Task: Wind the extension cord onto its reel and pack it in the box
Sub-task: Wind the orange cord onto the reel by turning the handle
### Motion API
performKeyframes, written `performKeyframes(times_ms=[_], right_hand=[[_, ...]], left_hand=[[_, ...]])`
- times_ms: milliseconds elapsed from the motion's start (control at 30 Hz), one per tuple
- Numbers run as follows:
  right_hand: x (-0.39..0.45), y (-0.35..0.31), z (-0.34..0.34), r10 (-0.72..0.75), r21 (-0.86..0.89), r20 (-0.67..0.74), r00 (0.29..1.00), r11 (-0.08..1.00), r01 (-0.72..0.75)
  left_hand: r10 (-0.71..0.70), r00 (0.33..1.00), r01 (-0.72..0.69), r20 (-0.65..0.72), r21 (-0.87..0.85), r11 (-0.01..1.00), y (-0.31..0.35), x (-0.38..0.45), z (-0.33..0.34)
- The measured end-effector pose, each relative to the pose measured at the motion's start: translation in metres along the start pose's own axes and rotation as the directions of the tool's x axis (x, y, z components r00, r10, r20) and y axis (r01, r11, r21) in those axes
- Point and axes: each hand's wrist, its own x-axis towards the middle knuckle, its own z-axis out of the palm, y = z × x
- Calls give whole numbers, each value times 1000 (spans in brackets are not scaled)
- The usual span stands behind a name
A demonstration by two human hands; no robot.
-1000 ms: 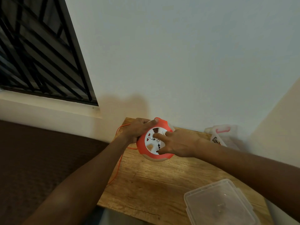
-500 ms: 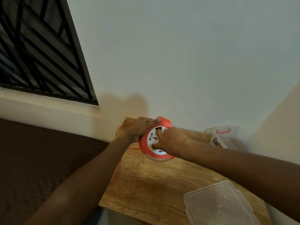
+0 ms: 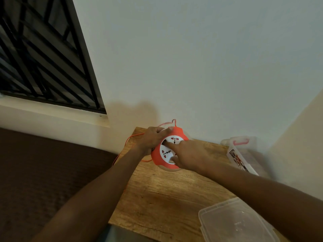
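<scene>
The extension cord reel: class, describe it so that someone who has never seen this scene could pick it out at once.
Start at the wooden table standing against the pale wall. At its far edge, below the wall, both hands hold a round reel, the left hand on its rim and the right hand on its face. Unlike the clear plastic containers nearby, it is orange with a white socket face and trails a thin orange cord.
</scene>
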Motion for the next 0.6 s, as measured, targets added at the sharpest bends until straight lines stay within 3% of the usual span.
performKeyframes(times_ms=[67, 100, 167, 233, 267, 300, 333, 400, 433, 500, 600], right_hand=[[-2, -7, 9, 212, 246, -47, 976, 950, -194], [-2, -10, 11, 329, 398, -33, 944, 870, -290], [0, -20, 14, 483, 693, 98, 870, 594, -408], [1, -31, 16, 464, 852, 278, 841, 285, -439], [-1, -36, 18, 423, 863, 316, 849, 243, -443], [-3, -37, 18, 391, 839, 306, 868, 319, -440], [-6, -34, 17, 377, 763, 241, 894, 496, -415], [-12, -20, 14, 341, 429, -2, 940, 849, -308], [-15, -12, 10, 259, 255, -85, 962, 939, -231], [-16, 3, 2, 24, 41, -88, 996, 999, -20], [-10, 16, -8, -269, -105, 59, 961, 956, 274]], left_hand=[[3, 998, -7, -69, -58, 998, -1, -2, 4], [6, 995, -15, -102, -94, 995, -2, -3, 6], [7, 989, -25, -147, -124, 992, -5, -5, 8], [7, 990, -21, -138, -106, 994, -7, -6, 9], [7, 992, -20, -129, -99, 995, -8, -6, 8], [3, 992, -15, -124, -97, 995, -9, -6, 7], [-4, 992, -8, -124, -97, 995, -9, -6, 6], [-11, 993, 0, -118, -95, 995, -9, -6, 1], [-13, 994, 2, -108, -99, 995, -9, -5, -2], [-15, 997, 7, -82, -105, 994, -9, -3, -6], [4, 999, -7, -48, -60, 998, -8, 0, -7]])
